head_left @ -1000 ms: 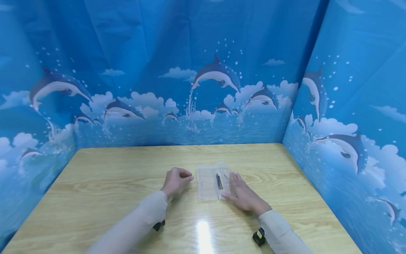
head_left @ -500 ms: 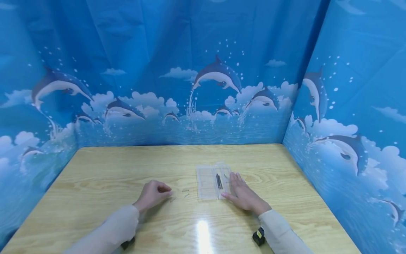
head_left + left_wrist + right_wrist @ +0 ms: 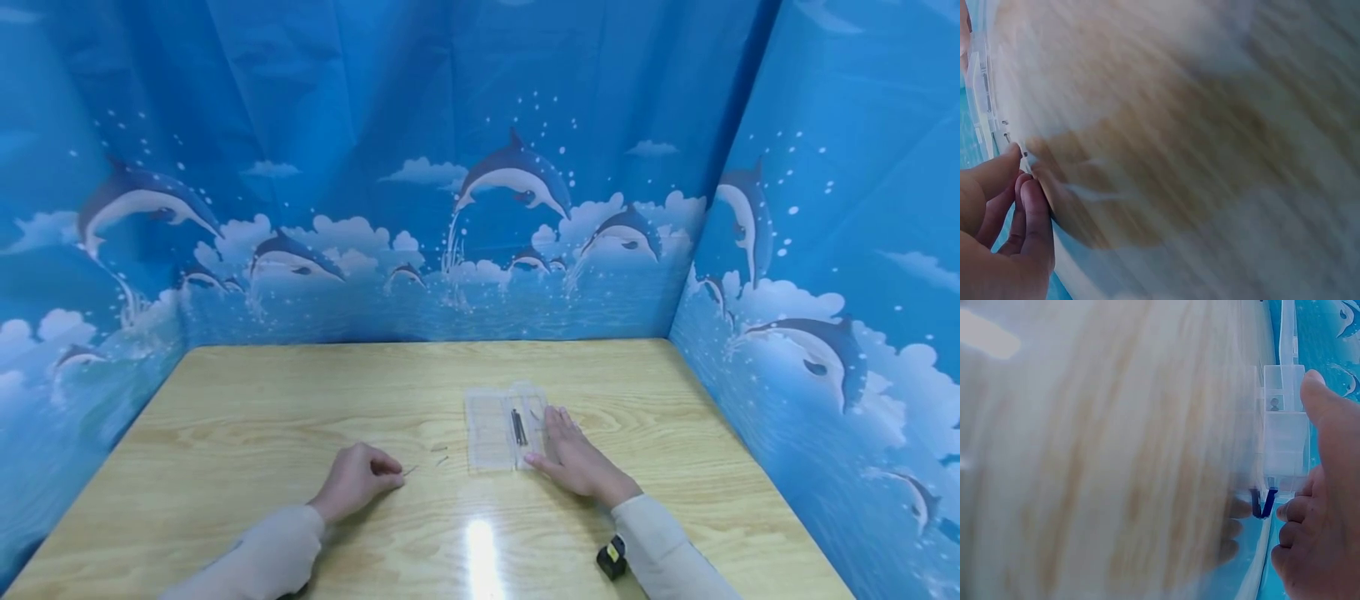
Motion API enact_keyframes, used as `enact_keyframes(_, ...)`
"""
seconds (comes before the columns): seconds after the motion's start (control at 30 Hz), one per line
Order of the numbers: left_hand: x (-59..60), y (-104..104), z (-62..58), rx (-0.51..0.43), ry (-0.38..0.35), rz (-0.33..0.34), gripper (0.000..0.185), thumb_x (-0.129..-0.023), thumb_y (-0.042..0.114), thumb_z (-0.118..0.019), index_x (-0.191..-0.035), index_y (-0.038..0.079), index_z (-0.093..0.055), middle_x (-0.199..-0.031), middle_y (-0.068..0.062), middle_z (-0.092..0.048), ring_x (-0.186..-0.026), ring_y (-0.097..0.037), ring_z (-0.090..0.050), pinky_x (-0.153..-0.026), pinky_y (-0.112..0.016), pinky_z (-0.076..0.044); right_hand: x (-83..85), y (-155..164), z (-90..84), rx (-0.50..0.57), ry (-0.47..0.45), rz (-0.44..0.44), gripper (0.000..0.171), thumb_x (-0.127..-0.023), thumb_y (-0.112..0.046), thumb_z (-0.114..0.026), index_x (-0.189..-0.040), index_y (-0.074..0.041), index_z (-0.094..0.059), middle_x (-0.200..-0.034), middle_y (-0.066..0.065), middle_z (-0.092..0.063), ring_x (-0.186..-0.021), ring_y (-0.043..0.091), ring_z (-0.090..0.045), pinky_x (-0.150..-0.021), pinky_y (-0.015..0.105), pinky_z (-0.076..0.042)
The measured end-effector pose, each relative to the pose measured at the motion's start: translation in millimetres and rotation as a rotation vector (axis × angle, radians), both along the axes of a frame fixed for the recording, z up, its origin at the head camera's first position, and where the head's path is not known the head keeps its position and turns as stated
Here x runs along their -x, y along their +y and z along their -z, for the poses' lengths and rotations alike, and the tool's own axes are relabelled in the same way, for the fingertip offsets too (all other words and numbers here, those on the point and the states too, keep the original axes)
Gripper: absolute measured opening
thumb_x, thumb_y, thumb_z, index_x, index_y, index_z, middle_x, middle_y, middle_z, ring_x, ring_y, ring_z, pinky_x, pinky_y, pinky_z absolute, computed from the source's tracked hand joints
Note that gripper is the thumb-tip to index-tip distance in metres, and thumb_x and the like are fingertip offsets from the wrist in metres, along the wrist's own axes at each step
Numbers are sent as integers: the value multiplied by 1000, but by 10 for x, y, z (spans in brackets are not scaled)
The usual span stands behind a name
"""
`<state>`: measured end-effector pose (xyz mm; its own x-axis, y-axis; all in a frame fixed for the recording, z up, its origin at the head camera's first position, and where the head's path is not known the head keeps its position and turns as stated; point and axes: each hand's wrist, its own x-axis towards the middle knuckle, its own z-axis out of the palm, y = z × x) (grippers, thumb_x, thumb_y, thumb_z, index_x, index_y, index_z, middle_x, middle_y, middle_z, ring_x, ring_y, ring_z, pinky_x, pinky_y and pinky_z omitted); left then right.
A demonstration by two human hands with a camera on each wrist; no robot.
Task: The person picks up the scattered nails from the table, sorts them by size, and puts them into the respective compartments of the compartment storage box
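Note:
My left hand [image 3: 358, 482] is low over the table, thumb and fingertips together at the end of a thin metal pin [image 3: 409, 470], which they appear to pinch; it is too small to make out fully. Two more thin pins [image 3: 442, 461] lie just right of it. The left wrist view shows the thumb and bent fingers [image 3: 1036, 209] meeting at the tabletop. A clear plastic case [image 3: 489, 450] lies unfolded, with dark slender pieces [image 3: 518, 428] in one compartment. Along its right side rests my right hand [image 3: 579, 462], fingers extended, thumb at the near corner [image 3: 1314, 379].
The wooden table [image 3: 285, 392] carries the case near its middle. A blue dolphin-print curtain [image 3: 390, 167] hangs along the back and sides. A black wrist camera [image 3: 612, 558] sits under the right sleeve.
The left hand has drawn back from beside the case, to the left and nearer, then come down at the closest pin. The right hand has stayed at the case.

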<state>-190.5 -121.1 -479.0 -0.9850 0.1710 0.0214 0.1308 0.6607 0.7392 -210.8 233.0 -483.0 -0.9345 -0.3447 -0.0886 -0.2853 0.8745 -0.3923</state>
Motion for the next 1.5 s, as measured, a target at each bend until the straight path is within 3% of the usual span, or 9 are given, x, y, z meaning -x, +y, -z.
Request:
enact_keyframes(0.73, 14, 70, 28, 64, 23, -19, 9, -74, 10, -80, -75, 17, -74, -75, 6, -70, -72, -8, -60, -76, -36, -51, -4, -3, 11, 20, -15, 10, 90, -96, -57, -43, -149, 5, -5, -157, 22, -4, -146, 35, -1, -117, 48, -10)
enact_keyframes(1.5, 17, 103, 39, 42, 44, -19, 9, -74, 3, -76, -72, 11, -71, -67, 6, -65, -63, -6, -55, -63, -24, -49, -15, -7, -14, -11, -10, 12, 90, -95, -58, -43, -149, 4, -5, -157, 21, -5, -146, 34, -2, -117, 46, -11)
